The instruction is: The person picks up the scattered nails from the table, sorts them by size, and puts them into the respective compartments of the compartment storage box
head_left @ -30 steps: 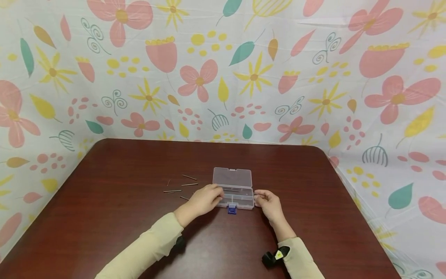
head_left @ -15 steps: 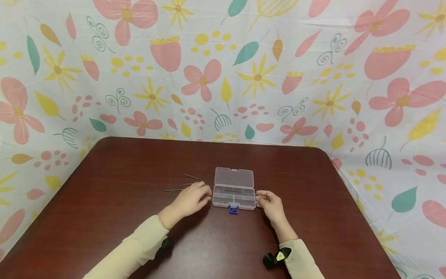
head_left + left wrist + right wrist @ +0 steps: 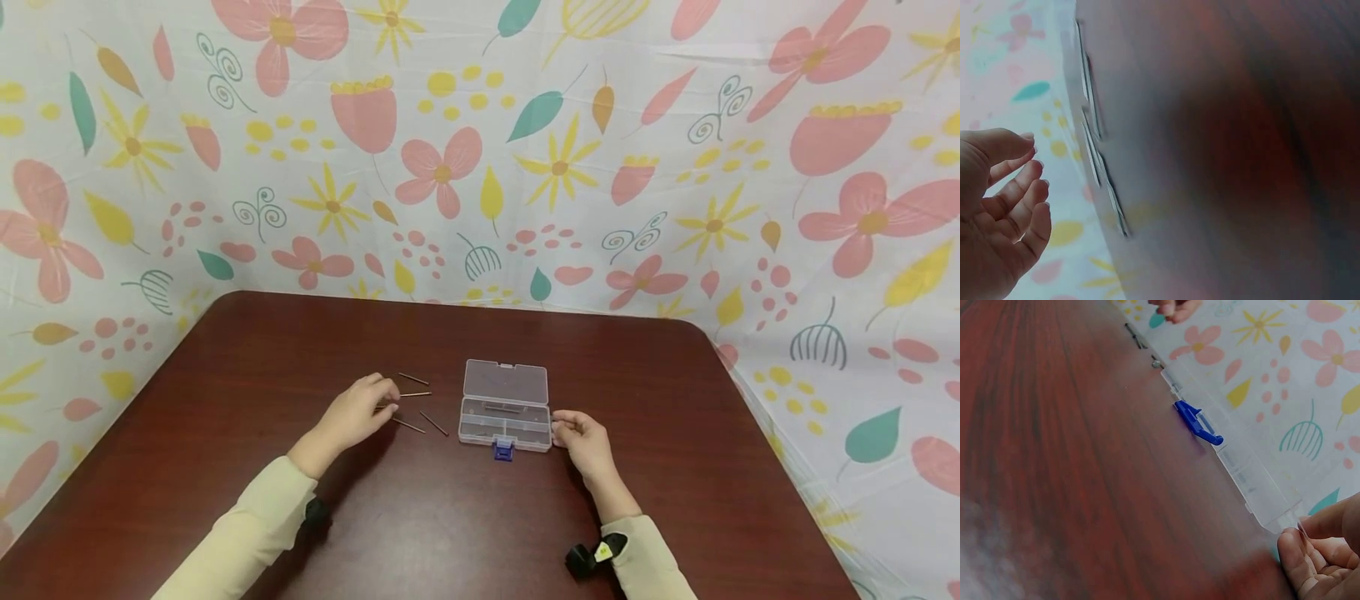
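Note:
My left hand point(image 3: 348, 423) hovers over several thin metal rods, nail-like in shape, such as the slanted nail point(image 3: 433, 423) on the table. Its fingers are loosely bent with nothing between them in the left wrist view, where the nails point(image 3: 1092, 94) lie beyond the fingertips. A clear plastic box point(image 3: 527, 427) stands with its lid point(image 3: 506, 383) folded back and its blue latch point(image 3: 503, 451) hanging at the front. One nail point(image 3: 504, 407) lies in the back compartment. At the box's right end, my right hand point(image 3: 587, 448) pinches the corner between thumb and forefinger.
The dark wooden table point(image 3: 480, 533) has rounded back corners and meets a flower-print cloth point(image 3: 442, 233) behind. A black wrist camera point(image 3: 581, 561) sits below the right hand, close to the table. Another black camera point(image 3: 317, 512) is under the left sleeve.
My left hand has moved left from the box to over the nails, uncovering those nearest the box. The right hand stays at the box's right end. The head view has shifted slightly.

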The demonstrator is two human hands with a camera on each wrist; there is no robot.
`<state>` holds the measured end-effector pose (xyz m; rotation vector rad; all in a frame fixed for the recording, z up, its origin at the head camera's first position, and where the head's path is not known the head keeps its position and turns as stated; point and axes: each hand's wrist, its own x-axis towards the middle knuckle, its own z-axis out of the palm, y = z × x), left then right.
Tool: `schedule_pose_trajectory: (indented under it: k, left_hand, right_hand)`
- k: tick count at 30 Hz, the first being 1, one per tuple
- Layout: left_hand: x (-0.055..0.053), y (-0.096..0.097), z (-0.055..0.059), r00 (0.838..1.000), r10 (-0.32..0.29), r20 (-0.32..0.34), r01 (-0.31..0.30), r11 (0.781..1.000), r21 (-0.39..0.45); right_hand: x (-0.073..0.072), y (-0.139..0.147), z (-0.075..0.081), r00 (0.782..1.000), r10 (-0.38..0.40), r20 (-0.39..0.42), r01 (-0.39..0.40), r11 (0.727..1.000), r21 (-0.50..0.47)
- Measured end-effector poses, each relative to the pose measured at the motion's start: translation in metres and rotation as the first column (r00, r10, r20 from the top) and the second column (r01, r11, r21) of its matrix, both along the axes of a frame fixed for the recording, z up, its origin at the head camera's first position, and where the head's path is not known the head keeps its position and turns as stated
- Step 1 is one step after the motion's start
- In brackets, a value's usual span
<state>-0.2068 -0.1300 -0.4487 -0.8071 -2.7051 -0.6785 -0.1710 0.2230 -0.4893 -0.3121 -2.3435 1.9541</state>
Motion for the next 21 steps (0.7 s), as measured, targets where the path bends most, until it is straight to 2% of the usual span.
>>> schedule_pose_trajectory:
  k: [9,14,21]
  left_hand:
    - [-0.011,-0.027,-0.01,0.995,0.049,0.086,-0.052,0.998,0.033]
    - [-0.012,-0.033,-0.013,0.989,0.069,0.132,-0.07,0.997,0.009]
    - [-0.012,-0.037,-0.017,0.982,0.068,0.174,-0.065,0.998,-0.022]
  right_hand:
    - [0.0,0.001,0.001,1.0,-0.005,-0.011,0.005,1.0,-0.007]
    - [0.0,0.0,0.001,1.0,-0.009,0.003,0.009,1.0,-0.002]
    - [0.002,0.0,0.001,1.0,-0.007,0.008,0.007,1.0,0.015]
